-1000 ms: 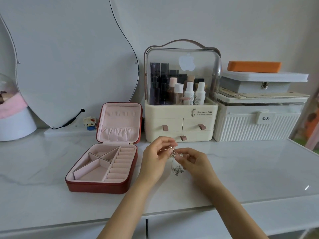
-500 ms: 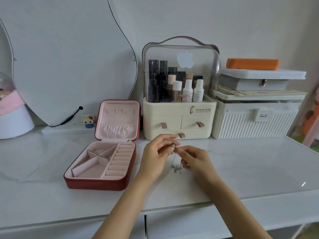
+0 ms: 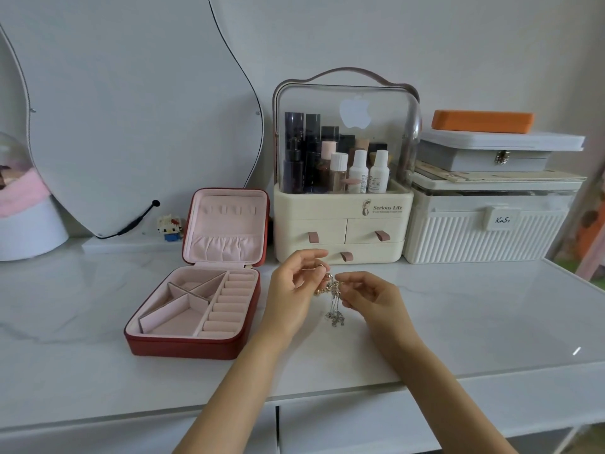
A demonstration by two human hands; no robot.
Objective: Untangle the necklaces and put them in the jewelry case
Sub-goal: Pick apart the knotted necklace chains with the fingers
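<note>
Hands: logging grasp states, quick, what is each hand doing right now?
Left hand: pinches the top of the tangled necklaces.
Right hand: pinches the same tangled necklaces from the other side.

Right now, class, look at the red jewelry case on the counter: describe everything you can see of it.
The jewelry case is a square, dark red box that looks like faux leather, lined in pale pink velvet-like fabric. It lies open on the white marble-look counter, its lid standing upright at the back. The lid holds a row of small tabs above a gathered pocket. The base has angled dividers on the left and a column of ring rolls on the right. No jewelry shows inside. Neither hand touches it; it sits left of the left hand.
</note>
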